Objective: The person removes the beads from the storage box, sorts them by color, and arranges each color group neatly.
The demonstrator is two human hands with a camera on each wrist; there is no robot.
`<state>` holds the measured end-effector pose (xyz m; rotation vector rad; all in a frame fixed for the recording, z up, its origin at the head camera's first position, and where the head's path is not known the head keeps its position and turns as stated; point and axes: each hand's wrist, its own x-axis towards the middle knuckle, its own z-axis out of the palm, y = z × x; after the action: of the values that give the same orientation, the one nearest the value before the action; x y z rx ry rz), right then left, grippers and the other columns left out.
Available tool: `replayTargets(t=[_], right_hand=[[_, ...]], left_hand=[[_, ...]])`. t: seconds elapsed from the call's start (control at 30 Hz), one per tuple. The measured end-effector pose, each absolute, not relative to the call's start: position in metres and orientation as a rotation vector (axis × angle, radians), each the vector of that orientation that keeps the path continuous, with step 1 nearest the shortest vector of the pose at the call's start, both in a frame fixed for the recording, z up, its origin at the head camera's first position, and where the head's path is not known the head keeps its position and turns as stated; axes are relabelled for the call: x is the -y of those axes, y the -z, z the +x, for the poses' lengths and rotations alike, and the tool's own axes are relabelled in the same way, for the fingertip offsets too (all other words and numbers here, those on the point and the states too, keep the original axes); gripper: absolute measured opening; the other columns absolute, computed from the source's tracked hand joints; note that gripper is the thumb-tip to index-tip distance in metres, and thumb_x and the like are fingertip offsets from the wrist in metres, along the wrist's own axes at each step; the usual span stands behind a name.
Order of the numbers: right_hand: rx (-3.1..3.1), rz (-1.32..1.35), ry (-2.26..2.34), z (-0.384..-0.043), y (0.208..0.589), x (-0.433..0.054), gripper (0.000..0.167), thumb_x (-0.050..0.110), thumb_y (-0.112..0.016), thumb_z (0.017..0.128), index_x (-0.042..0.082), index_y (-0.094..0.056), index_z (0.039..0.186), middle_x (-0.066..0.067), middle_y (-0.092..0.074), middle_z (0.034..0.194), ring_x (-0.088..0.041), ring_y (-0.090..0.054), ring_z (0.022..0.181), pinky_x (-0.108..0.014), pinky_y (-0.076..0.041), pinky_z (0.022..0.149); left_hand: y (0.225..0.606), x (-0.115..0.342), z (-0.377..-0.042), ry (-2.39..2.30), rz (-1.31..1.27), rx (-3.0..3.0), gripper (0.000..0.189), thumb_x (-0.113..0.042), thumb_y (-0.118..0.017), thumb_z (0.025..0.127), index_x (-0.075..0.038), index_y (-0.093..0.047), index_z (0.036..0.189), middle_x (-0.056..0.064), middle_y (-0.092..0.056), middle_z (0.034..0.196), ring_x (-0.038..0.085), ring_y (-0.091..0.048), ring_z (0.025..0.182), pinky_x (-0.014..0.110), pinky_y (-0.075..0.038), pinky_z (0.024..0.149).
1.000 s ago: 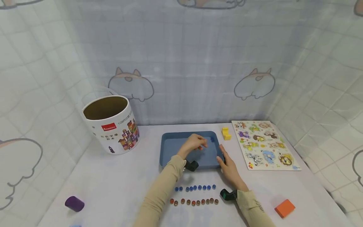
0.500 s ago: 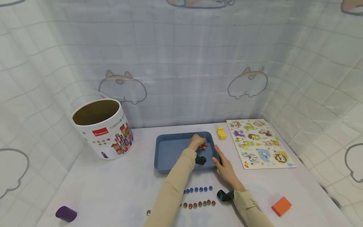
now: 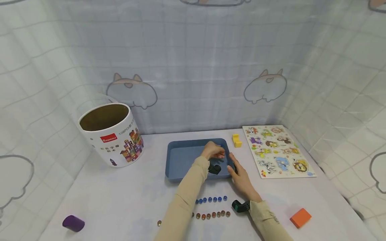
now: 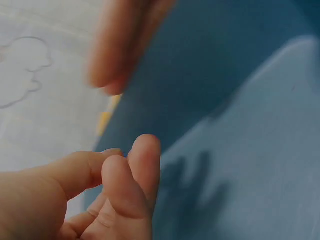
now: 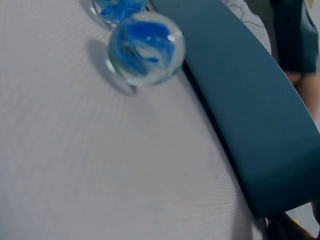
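Observation:
In the head view my left hand (image 3: 213, 150) is inside the blue-grey tray (image 3: 181, 164), near its right end. The left wrist view shows that hand's thumb and fingertips (image 4: 145, 150) pinched together, with only a sliver of blue between them; the blue marble there is mostly hidden. Another bit of blue, probably a marble (image 3: 222, 146), shows at the tray's back right corner. My right hand (image 3: 243, 179) rests with straight fingers along the tray's right side, its thumb at the rim. Blue glass marbles (image 5: 147, 49) lie on the table in front of the tray.
A row of blue marbles (image 3: 210, 199) and a row of brownish ones (image 3: 208, 216) lie in front, partly behind the left sleeve. Around stand a white bucket (image 3: 111, 144), yellow block (image 3: 236, 140), animal puzzle board (image 3: 278, 152), orange block (image 3: 300, 218) and purple cylinder (image 3: 73, 223).
My left hand has reached rightward across the tray toward its back right corner, and its fingertips have come together. My right hand has stayed at the tray's right side. The head view has shifted slightly.

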<state>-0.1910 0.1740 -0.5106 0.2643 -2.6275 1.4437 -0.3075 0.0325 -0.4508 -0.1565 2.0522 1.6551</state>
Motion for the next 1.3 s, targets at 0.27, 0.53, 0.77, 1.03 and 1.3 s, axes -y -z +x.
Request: replayTargets(t=[0.27,0.53,0.77,1.03,1.3], right_hand=[[2.66,0.236,-1.411,-0.191,0.509,-0.179,0.059,0.027,-0.046,0.103,0.012,-0.023,0.155,-0.012,-0.021,0.161,-0.036,-0.021,0.148,-0.053,-0.017,0.119],[2.656,0.215,-1.405,-0.19,0.508,-0.179,0.058,0.03,-0.046,0.104,0.011,-0.025,0.155,-0.012,-0.023,0.161,-0.034,-0.021,0.149,-0.049,-0.016,0.118],[2.679,0.227,-1.424,-0.19,0.507,-0.177,0.059,0.032,-0.045,0.104,0.011,-0.023,0.155,-0.013,-0.021,0.161,-0.035,-0.019,0.149,-0.05,-0.015,0.119],[2.686,0.222,-1.433,-0.191,0.502,-0.179,0.06,0.033,-0.044,0.104,0.012,-0.022,0.155,-0.011,-0.02,0.162,-0.033,-0.017,0.149,-0.05,-0.014,0.12],[2.693,0.234,-1.427,-0.189,0.504,-0.174,0.06,0.031,-0.045,0.104,0.01,-0.023,0.155,-0.012,-0.021,0.161,-0.034,-0.019,0.149,-0.049,-0.015,0.119]], left_hand=[[0.421,0.013,-0.301,-1.621,0.077,-2.025,0.027,-0.012,-0.062,0.094,0.007,-0.067,0.112,0.01,-0.071,0.085,0.01,-0.067,0.065,0.046,-0.051,0.096],[0.422,0.061,-0.282,-1.59,0.218,-2.044,0.036,-0.019,-0.059,0.097,0.008,-0.062,0.12,0.005,-0.068,0.087,0.01,-0.068,0.074,0.044,-0.054,0.092],[0.419,0.109,-0.235,-1.528,0.319,-2.126,0.032,-0.02,-0.06,0.097,0.004,-0.063,0.119,0.01,-0.069,0.09,0.011,-0.067,0.07,0.041,-0.058,0.076],[0.426,0.147,-0.171,-1.316,0.44,-2.368,0.013,-0.02,-0.072,0.087,-0.007,-0.074,0.09,0.009,-0.073,0.078,0.03,-0.067,0.066,0.028,-0.046,0.054],[0.452,0.166,-0.143,-1.12,0.381,-2.529,0.004,-0.011,-0.079,0.077,-0.012,-0.075,0.078,-0.003,-0.067,0.067,0.009,-0.054,0.057,0.025,-0.041,0.051]])
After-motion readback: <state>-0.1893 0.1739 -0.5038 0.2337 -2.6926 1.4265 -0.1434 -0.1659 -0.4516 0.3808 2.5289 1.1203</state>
